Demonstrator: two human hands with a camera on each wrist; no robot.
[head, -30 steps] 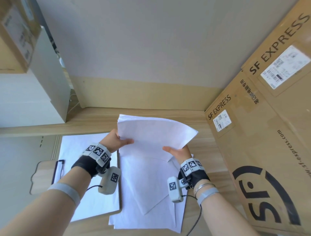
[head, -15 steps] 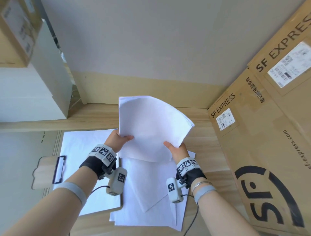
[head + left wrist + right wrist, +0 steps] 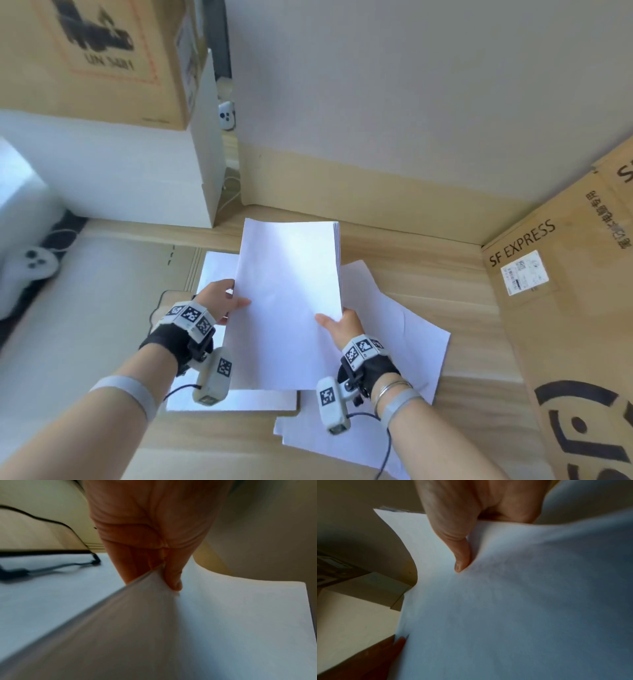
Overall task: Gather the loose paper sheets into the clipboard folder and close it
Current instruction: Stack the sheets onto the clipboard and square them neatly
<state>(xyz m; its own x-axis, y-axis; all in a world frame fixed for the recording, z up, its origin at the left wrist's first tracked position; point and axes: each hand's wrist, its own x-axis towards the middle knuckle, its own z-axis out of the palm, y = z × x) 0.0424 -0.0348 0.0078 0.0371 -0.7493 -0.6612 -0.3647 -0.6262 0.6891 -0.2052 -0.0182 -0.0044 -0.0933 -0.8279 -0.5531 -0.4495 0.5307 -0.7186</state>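
Observation:
I hold a stack of white paper sheets [image 3: 287, 298] upright over the desk, one hand on each side edge. My left hand [image 3: 226, 303] pinches the left edge, thumb on the front [image 3: 173, 578]. My right hand [image 3: 337, 323] pinches the right edge, thumb on the front [image 3: 462, 559]. The wooden clipboard folder [image 3: 164, 301] lies open beneath and to the left, a white sheet on it [image 3: 219, 267], its black wire clip [image 3: 49, 562] at the left end. More loose sheets [image 3: 407, 342] lie fanned on the desk at the right.
A large SF Express cardboard box [image 3: 561, 308] stands close on the right. White boxes [image 3: 113, 171] with a brown carton [image 3: 102, 54] on top stand at the back left. A white game controller [image 3: 29, 267] lies at the far left. The wall [image 3: 394, 102] is straight ahead.
The curled stack has been straightened and turned upright into a squared pile. Both hands have shifted with it toward the clipboard. My head view has tilted and moved left.

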